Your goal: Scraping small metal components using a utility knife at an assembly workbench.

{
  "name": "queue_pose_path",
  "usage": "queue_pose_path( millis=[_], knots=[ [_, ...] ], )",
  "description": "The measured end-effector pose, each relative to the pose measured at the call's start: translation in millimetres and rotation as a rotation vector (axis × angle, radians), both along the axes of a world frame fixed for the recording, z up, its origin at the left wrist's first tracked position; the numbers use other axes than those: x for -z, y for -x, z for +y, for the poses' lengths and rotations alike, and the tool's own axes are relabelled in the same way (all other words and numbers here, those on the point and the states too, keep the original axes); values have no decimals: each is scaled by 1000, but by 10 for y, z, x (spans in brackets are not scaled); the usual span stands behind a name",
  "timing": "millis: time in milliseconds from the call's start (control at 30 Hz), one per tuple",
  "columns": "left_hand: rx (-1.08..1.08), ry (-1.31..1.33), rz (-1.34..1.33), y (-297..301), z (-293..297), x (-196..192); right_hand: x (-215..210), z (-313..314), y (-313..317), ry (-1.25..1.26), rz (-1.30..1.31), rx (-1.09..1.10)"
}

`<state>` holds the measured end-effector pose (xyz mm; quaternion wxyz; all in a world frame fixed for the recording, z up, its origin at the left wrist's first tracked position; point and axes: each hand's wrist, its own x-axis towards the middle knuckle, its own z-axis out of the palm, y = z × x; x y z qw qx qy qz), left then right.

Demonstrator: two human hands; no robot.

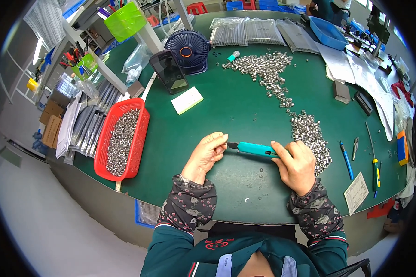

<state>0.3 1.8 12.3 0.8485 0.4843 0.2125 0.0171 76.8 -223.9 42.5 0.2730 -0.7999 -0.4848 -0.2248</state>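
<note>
A teal utility knife (254, 148) lies level over the near middle of the green table, its handle gripped by my right hand (298, 164). At the knife's dark tip, my left hand (205, 154) is closed in a pinch. Whatever its fingers hold, if anything, is too small or hidden to make out. Beside my right hand spreads a pile of small metal rings (309, 134). A longer heap of similar metal pieces (263, 67) stretches toward the far side. Several tiny dark rings (259, 184) are scattered on the table below the knife.
On the left stands a red basket (142, 138) of metal pieces. Behind it are a phone (169, 71), a dark fan (188, 50) and a notepad (187, 100). To the right lie a blue pen (346, 160), a screwdriver (375, 168) and a paper card (356, 193). Plastic-bagged stacks (263, 31) line the far edge.
</note>
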Motion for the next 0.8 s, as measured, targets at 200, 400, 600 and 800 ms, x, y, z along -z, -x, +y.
queue_pose_path(
  millis=[200,400,600,800],
  knots=[
    [2,103,-176,18,25,83,-5,-15,-16,-21,36,-39],
    [-84,80,-321,-13,11,56,87,-34,-38,-114,431,-61],
    [-84,-61,-366,-41,-5,77,171,-33,-70,-155,808,-151],
    [-98,-197,-369,-41,-37,81,180,-37,-82,-116,1062,-178]
  ],
)
